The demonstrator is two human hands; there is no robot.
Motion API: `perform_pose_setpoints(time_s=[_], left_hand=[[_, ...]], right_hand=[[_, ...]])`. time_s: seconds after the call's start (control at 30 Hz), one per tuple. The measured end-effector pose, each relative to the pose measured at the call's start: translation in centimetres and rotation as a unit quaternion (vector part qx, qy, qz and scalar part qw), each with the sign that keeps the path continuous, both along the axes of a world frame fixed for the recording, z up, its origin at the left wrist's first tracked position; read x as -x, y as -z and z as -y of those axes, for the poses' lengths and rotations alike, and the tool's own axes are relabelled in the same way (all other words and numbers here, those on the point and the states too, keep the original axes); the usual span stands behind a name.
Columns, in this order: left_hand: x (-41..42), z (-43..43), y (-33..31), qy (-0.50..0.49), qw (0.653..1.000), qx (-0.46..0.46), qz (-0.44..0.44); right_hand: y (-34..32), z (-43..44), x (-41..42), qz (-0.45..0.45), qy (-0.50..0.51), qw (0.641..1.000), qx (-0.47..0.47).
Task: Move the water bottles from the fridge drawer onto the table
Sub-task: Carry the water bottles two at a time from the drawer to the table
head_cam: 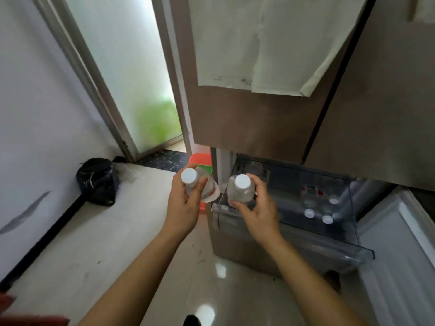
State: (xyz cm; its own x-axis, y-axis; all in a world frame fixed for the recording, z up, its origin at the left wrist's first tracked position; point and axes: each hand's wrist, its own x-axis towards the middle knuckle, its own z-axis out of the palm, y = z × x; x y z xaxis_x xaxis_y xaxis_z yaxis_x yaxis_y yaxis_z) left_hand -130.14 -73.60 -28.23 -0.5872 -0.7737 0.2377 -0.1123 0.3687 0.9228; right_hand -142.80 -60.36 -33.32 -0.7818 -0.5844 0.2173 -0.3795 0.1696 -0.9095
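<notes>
My left hand [186, 205] grips a clear water bottle with a white cap [189, 176], held upright over the floor left of the fridge. A second clear water bottle [242, 182], also white-capped, is upright in my right hand [255, 208] above the left end of the fridge drawer [348, 250]. The transparent drawer is pulled out at the bottom of the brown fridge. Several more bottles stand inside it, their white caps [317, 214] showing toward the right. The table is not in view.
The brown fridge door [247, 118] hangs above the drawer with a white cloth [259, 43] draped over it. A black bag [97, 181] sits on the floor by the left wall. An orange tub [200, 158] stands behind my left hand. A frosted glass door [131, 78] is behind.
</notes>
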Motion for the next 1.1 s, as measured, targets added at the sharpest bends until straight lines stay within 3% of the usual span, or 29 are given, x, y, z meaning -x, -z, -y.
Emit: perform_pose_setpoints(time_s=[0.3,0.53,0.77,1.1], left_hand=[[-19.3,5.2,-2.6,-0.133,0.991,-0.026,-0.009],[-41.3,7.7,-3.7,-0.235,0.972,-0.011,0.012],[-63.4,9.1,-4.0,-0.376,0.927,0.008,0.001],[-84.9,12.2,-1.4,-0.548,0.836,-0.009,0.016]], right_hand=[[-3.6,9.2,-14.8,-0.035,-0.179,0.983,0.026],[-4.0,17.2,-35.2,-0.069,-0.316,0.946,0.017],[-3.4,24.0,-57.0,-0.083,-0.445,0.891,0.005],[-2.3,33.4,-78.9,-0.067,-0.579,0.813,-0.004]])
